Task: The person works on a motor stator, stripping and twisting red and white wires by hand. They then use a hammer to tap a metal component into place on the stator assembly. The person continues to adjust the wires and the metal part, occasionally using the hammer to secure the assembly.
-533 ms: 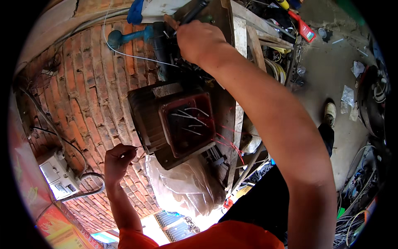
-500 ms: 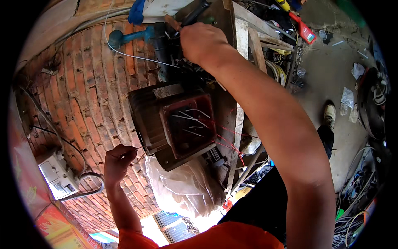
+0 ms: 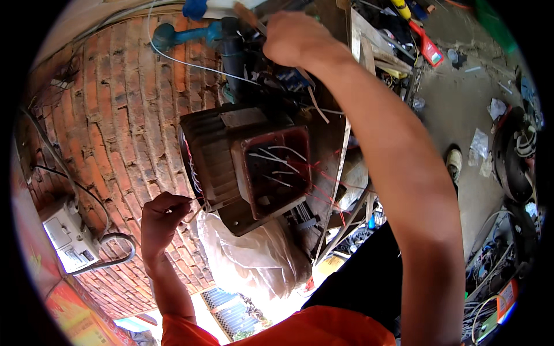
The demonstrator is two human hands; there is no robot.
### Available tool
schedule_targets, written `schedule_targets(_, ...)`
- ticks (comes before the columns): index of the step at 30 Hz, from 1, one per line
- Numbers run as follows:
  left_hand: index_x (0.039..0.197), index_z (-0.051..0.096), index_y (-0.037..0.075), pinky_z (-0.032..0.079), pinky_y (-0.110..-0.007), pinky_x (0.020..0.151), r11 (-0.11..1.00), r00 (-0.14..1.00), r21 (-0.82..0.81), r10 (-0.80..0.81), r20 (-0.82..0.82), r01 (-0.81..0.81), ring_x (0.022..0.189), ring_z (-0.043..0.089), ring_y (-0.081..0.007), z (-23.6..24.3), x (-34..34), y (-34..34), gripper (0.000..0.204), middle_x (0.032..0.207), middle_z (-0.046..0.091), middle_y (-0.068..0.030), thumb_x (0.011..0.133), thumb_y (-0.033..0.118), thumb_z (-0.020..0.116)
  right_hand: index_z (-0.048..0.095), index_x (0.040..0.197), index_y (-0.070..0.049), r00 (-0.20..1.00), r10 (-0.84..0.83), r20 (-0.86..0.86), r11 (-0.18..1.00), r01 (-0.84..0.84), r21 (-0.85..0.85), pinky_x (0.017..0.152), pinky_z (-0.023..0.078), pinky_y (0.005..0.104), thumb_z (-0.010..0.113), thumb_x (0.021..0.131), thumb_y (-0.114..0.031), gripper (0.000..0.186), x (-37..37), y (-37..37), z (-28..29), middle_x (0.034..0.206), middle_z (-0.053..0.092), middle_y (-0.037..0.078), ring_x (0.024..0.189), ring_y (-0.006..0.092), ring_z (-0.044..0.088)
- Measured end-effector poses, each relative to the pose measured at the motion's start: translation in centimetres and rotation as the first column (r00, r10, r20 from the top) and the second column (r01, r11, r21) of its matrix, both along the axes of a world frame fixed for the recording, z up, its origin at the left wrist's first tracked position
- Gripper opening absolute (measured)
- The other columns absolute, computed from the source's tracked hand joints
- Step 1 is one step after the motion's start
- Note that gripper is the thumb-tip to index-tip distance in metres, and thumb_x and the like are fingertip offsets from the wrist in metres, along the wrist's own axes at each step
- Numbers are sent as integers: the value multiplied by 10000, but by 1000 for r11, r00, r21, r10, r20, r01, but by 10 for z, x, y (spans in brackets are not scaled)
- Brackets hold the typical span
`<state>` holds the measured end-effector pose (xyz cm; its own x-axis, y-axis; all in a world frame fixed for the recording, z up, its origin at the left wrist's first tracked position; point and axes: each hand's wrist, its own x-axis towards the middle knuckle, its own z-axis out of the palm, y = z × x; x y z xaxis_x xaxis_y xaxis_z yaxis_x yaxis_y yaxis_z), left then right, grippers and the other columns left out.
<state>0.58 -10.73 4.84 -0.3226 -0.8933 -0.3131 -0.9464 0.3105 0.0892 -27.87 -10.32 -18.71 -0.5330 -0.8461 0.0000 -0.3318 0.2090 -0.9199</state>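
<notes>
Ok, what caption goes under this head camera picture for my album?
Left hand pinches a thin wire by an electric motor with an open terminal box, while the right hand reaches above it, beside a brick wall.

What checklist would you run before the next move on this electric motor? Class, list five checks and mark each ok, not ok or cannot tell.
1. Left hand pinches a thin wire beside the motor: ok.
2. Right hand grips something above the motor: ok; what it holds: cannot tell.
3. Red terminal box open, wires exposed: ok.
4. Wires loose, untangled: not ok, they cross.
5. Wall switch box powered off: cannot tell.
</notes>
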Motion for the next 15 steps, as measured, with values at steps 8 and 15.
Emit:
schedule_targets(8, 932, 705, 3, 420, -194, 510, 996, 995, 20, -85, -47, 86, 616, 529, -48, 3, 18, -6, 129, 764, 606, 1, 825, -40, 647, 558, 936, 44, 675, 264, 689, 777, 274, -566, 523, 540, 238, 606, 794, 63, 151, 62, 150, -12, 756, 650, 104, 656, 163, 682)
schedule_targets(15, 934, 706, 1, 404, -199, 518, 993, 993, 43, -103, -59, 106, 615, 515, -47, 5, 13, -7, 120, 758, 596, 1, 826, -32, 663, 655, 953, 54, 726, 159, 669, 719, 379, -582, 599, 541, 267, 622, 854, 2, 116, 151, 161, -19, 817, 684, 125, 710, 165, 677)
